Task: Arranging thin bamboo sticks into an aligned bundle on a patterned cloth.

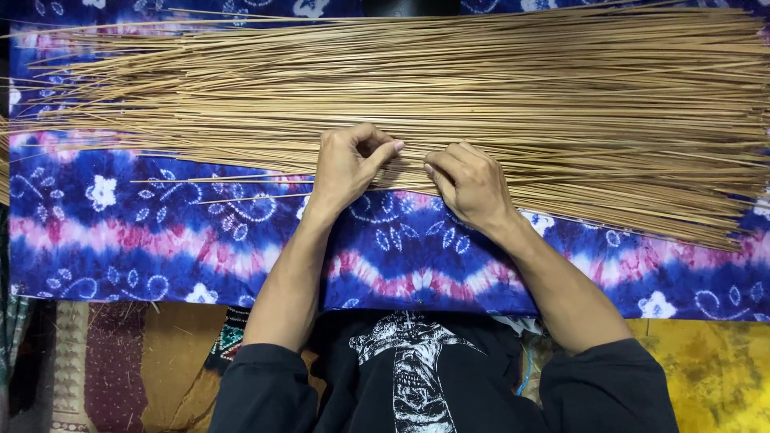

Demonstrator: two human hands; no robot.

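A wide layer of long thin tan sticks (pixel 449 88) lies across a blue, pink and white patterned cloth (pixel 160 232). My left hand (pixel 346 164) rests on the near edge of the sticks, thumb and fingers pinched on a few of them. My right hand (pixel 467 183) sits just to the right, fingers curled and pinching sticks at the same edge. The two hands are nearly touching. A few single sticks (pixel 216 181) lie loose on the cloth left of my left hand.
The sticks fan out thinly at the left (pixel 56 112) and end thicker at the right (pixel 722 160). Below the cloth lie a brown woven mat (pixel 120 361) and a yellow cloth (pixel 714 377). My black printed shirt (pixel 417 369) fills the bottom centre.
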